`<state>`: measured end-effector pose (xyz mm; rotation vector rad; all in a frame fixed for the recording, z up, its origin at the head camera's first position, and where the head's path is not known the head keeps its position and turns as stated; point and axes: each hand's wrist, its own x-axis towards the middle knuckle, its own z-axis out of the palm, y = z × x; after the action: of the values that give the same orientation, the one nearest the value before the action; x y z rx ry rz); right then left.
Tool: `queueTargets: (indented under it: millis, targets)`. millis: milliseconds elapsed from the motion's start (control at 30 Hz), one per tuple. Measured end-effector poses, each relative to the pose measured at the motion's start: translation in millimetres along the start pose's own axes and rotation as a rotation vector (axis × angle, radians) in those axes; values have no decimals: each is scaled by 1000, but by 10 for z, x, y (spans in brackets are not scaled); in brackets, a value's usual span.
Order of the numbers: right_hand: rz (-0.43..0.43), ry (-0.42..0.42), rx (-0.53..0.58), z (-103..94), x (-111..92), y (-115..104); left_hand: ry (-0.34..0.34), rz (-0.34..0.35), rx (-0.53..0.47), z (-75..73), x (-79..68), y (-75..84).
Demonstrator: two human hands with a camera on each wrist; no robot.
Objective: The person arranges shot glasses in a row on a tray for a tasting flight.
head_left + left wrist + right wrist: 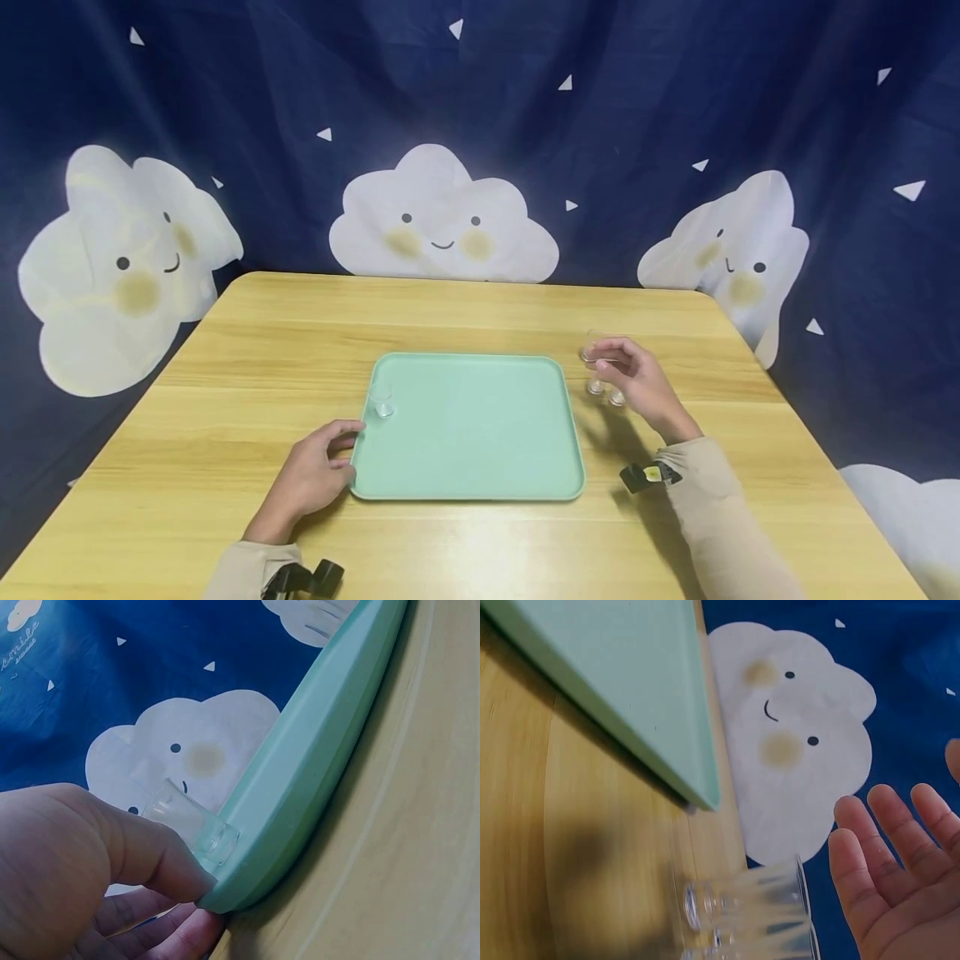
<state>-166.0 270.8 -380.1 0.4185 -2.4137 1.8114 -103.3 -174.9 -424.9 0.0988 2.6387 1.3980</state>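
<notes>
My left hand (311,475) rests against the left edge of a mint-green tray (480,433), thumb and fingertips touching its rim. In the left wrist view the thumb (161,859) meets the rim near a small clear cup (199,825). That cup stands upright on the tray, near its left side. To the right of the tray, my right hand (645,387) hovers with fingers apart beside a cluster of small clear cups (617,397). In the right wrist view its fingers (892,825) are extended and hold nothing, close to two cups (750,896).
The tray lies on a light wooden table (465,550). A dark blue curtain (480,67) with smiling white clouds hangs behind the table's far edge. A black strap device (648,477) sits on each wrist.
</notes>
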Motion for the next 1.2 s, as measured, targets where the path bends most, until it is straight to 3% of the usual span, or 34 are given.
queueTargets:
  millis: [233, 700, 767, 967, 1200]
  targets:
    - [-17, 11, 168, -165, -87, 16, 3, -6, 13, 5, -15, 8]
    - [-25, 91, 204, -471, -214, 92, 19, 8, 13, -10, 20, 12]
    - [-1, 118, 172, -492, -238, 104, 19, 8, 12, -11, 30, 14]
    - [135, 173, -123, -520, -299, 167, 18, -2, 10, -11, 28, 23]
    - [248, 123, -295, -486, -327, 251, 18, -6, 7, 5, -13, -2]
